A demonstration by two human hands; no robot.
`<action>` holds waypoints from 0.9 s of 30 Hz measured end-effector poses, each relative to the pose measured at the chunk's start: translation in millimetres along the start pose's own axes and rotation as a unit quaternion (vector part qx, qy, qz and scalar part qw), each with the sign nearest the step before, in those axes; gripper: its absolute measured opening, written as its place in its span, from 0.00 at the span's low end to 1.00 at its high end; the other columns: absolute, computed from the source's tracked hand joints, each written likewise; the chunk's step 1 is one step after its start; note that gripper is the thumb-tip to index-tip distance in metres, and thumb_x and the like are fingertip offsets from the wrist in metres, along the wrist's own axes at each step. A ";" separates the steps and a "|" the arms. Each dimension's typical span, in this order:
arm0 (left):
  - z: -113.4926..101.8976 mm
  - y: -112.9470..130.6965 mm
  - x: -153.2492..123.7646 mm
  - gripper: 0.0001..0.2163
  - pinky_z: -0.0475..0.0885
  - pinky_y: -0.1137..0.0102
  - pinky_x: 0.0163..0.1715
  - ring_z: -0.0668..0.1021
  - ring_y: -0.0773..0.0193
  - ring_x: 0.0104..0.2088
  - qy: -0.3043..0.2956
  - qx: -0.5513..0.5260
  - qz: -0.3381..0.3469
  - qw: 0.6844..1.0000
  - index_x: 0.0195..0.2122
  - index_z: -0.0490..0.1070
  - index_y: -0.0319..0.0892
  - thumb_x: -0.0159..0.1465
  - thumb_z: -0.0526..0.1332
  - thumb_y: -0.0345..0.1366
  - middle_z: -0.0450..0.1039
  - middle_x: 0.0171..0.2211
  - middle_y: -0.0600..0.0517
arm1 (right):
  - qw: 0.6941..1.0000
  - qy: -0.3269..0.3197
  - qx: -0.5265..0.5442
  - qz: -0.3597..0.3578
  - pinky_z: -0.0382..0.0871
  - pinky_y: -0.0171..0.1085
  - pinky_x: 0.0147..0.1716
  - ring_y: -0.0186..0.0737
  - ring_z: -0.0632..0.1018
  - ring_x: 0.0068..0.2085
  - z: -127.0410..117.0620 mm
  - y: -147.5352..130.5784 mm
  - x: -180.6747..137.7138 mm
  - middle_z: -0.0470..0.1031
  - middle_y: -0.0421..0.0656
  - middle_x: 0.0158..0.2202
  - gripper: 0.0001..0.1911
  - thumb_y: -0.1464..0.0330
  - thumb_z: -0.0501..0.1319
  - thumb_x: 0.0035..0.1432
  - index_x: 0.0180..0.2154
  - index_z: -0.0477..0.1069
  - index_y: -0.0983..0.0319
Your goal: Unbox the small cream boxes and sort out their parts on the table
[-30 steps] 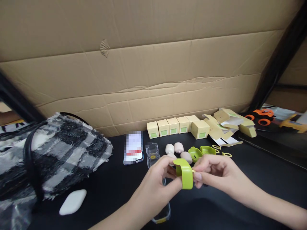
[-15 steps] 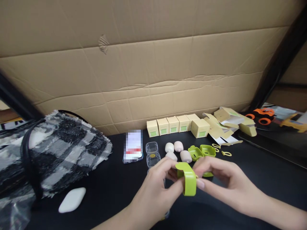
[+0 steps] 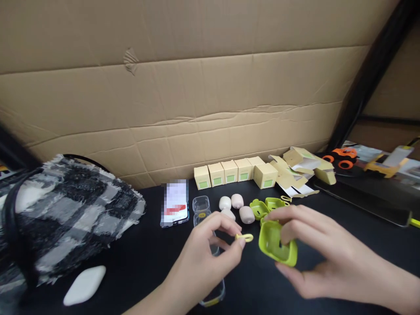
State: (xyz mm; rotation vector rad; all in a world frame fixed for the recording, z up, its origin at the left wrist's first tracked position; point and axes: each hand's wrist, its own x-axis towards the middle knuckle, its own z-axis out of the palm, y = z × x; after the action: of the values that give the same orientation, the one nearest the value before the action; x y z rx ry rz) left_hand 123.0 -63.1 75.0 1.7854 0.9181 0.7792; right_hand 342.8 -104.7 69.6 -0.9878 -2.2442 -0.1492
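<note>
Cardboard panel (image 3: 197,96) across the far side of the black table (image 3: 144,267); checked bag (image 3: 82,210) at left. Right hand (image 3: 323,251) at near right, left hand (image 3: 206,256) to its left, both occupied. Green case (image 3: 270,239) held tilted between right thumb and fingers, hollow showing; yellow loop (image 3: 240,236) pinched by left thumb and forefinger, just left of case, not touching it.

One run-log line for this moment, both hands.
left hand: pinching yellow loop | right hand: holding green case, hollow facing camera | loop, case: apart | yellow boxes: lined up behind
</note>
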 end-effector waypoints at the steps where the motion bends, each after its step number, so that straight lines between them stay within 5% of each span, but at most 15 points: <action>1: -2.2 2.0 0.9 0.03 0.71 0.71 0.34 0.75 0.63 0.36 0.004 0.004 0.000 1.000 0.29 0.68 0.42 0.59 0.59 0.34 0.71 0.34 0.51 | 0.999 -0.006 0.005 0.043 0.75 0.37 0.33 0.42 0.78 0.38 -4.3 6.3 -5.9 0.74 0.47 0.40 0.11 0.67 0.66 0.48 0.29 0.62 0.58; 10: -7.5 20.3 -6.8 0.03 0.65 0.72 0.30 0.72 0.67 0.28 -0.039 0.081 0.000 0.996 0.28 0.74 0.41 0.56 0.62 0.32 0.71 0.25 0.56 | 0.963 -0.005 -0.042 0.266 0.75 0.43 0.38 0.49 0.78 0.40 16.6 68.7 -81.6 0.73 0.47 0.39 0.20 0.48 0.64 0.48 0.25 0.69 0.59; 13: -8.1 20.8 -6.7 0.02 0.66 0.71 0.30 0.72 0.67 0.28 -0.030 0.086 0.017 0.996 0.28 0.74 0.41 0.56 0.62 0.32 0.72 0.25 0.56 | 0.955 -0.066 -0.063 0.281 0.76 0.43 0.40 0.49 0.79 0.43 21.8 67.7 -85.6 0.73 0.47 0.45 0.19 0.50 0.63 0.50 0.38 0.74 0.57; 16: -8.9 18.5 -3.8 0.03 0.66 0.71 0.31 0.72 0.67 0.28 -0.032 0.093 0.020 0.995 0.27 0.74 0.42 0.56 0.62 0.32 0.72 0.25 0.56 | 0.950 -0.113 -0.091 0.277 0.75 0.43 0.44 0.48 0.78 0.47 19.7 62.9 -81.8 0.70 0.47 0.52 0.21 0.59 0.58 0.57 0.51 0.69 0.57; 21: -10.0 16.2 -1.5 0.03 0.67 0.71 0.32 0.72 0.67 0.29 -0.032 0.097 0.021 0.995 0.28 0.75 0.42 0.56 0.62 0.32 0.73 0.26 0.55 | 0.951 -0.130 -0.095 0.263 0.74 0.43 0.46 0.46 0.77 0.49 20.3 65.1 -77.6 0.70 0.46 0.54 0.21 0.60 0.56 0.60 0.55 0.63 0.56; 27: -10.0 18.0 -3.2 0.02 0.68 0.72 0.31 0.72 0.67 0.28 -0.030 0.084 0.025 0.996 0.27 0.74 0.42 0.55 0.62 0.31 0.73 0.26 0.56 | 0.952 -0.112 -0.098 0.267 0.77 0.44 0.37 0.48 0.80 0.42 21.7 71.6 -77.4 0.74 0.48 0.49 0.30 0.55 0.62 0.54 0.56 0.59 0.56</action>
State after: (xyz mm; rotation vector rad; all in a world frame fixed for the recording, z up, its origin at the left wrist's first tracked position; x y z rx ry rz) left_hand 117.6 -66.1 94.9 1.9751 0.9238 0.6922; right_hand 418.3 -93.9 -6.4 -1.7590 -2.0952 -0.0200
